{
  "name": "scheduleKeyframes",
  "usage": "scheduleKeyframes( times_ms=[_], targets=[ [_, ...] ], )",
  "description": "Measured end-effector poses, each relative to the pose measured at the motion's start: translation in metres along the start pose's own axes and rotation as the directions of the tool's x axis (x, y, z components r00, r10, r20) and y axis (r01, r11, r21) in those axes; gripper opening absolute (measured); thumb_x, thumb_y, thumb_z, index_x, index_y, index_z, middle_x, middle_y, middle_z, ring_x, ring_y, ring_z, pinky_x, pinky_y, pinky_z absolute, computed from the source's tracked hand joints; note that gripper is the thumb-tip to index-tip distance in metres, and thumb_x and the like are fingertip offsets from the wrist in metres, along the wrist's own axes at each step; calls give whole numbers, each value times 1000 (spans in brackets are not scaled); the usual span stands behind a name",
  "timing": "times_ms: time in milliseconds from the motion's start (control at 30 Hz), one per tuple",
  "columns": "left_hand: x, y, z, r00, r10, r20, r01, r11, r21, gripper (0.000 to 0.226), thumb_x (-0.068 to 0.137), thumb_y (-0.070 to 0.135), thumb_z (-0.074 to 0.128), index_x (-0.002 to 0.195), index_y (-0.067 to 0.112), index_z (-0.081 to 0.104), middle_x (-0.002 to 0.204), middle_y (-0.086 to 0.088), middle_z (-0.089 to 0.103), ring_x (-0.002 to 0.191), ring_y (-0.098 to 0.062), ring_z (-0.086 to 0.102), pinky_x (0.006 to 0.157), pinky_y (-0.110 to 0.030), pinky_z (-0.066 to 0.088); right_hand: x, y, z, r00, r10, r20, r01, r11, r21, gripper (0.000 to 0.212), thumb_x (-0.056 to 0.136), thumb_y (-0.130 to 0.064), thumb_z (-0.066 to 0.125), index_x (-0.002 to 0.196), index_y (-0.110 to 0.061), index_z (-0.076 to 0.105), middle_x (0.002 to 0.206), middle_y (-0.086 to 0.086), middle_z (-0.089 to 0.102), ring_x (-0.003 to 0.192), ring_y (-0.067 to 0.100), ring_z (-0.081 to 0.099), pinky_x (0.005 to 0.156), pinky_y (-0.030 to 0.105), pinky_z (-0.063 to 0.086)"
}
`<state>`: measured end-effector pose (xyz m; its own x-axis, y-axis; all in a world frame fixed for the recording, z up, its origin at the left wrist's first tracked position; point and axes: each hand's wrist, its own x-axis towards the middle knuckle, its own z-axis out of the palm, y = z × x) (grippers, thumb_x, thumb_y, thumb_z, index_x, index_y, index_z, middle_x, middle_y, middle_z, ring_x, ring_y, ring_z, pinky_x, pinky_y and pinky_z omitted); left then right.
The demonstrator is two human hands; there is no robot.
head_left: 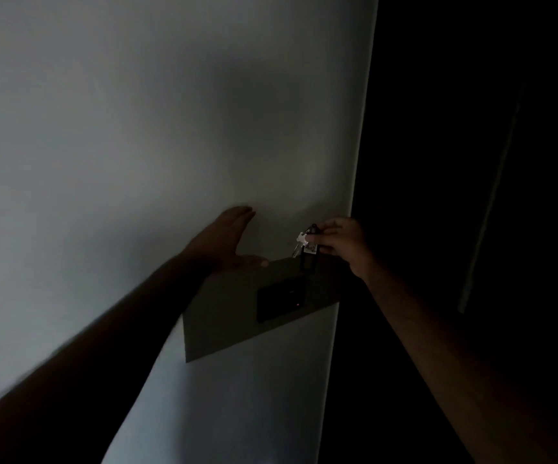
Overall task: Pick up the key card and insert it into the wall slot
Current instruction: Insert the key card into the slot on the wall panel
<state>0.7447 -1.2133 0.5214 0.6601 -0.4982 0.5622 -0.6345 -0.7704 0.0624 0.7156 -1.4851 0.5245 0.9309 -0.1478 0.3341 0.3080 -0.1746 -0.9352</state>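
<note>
The room is dim. My right hand [342, 244] pinches a dark key card tag [307, 261] that carries a silver key [300, 242] and a small white label. The tag hangs just above the top edge of a dark wall panel [224, 316]. A black slot unit [281, 301] with a tiny red light sits on that panel, below the tag. My left hand [227, 242] rests flat against the pale wall, fingers straight, its thumb at the panel's upper edge. It holds nothing.
The pale wall [137, 128] ends in a vertical corner edge [361, 162] at the right. Beyond that edge everything is nearly black, with a faint vertical strip [492, 195] further right.
</note>
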Motion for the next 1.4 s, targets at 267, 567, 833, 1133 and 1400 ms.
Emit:
scheduleKeyframes(
  times_ms=[267,567,833,1133,1400],
  targets=[
    [13,17,21,992,-67,-103,74,995,67,114,69,69,75,153,5,32,162,-13,29,151,-24,23,120,-26,12,47,27,-23,987,-22,159,20,1000,13,39,66,-2,89,96,-3,64,82,4,73,70,11,72,58,22,59],
    [14,29,27,978,-82,-193,119,975,187,110,69,69,75,149,2,39,159,-15,35,149,-26,28,123,-20,9,87,41,-33,976,-104,191,101,995,27,38,67,-6,89,96,-6,64,100,20,74,88,28,73,71,40,62],
    [17,14,21,974,-62,-219,120,957,264,113,72,77,66,153,5,33,162,-12,30,152,-26,23,124,-39,22,100,50,-23,962,-94,256,87,995,39,35,66,-5,89,91,-8,64,87,10,75,78,21,74,62,29,61],
    [18,12,33,982,-63,-178,132,903,409,116,78,82,54,157,5,19,168,-14,9,156,-29,6,125,-46,12,116,76,-14,922,-60,382,29,996,86,33,70,3,85,97,0,65,92,14,74,80,25,73,62,32,63],
    [25,32,47,930,-294,-220,366,794,485,110,84,84,38,159,10,5,169,-11,-5,156,-28,-4,124,-53,10,139,100,-16,834,-79,547,53,997,64,32,68,5,85,82,-13,64,87,14,69,77,21,70,61,30,62]
  ],
)
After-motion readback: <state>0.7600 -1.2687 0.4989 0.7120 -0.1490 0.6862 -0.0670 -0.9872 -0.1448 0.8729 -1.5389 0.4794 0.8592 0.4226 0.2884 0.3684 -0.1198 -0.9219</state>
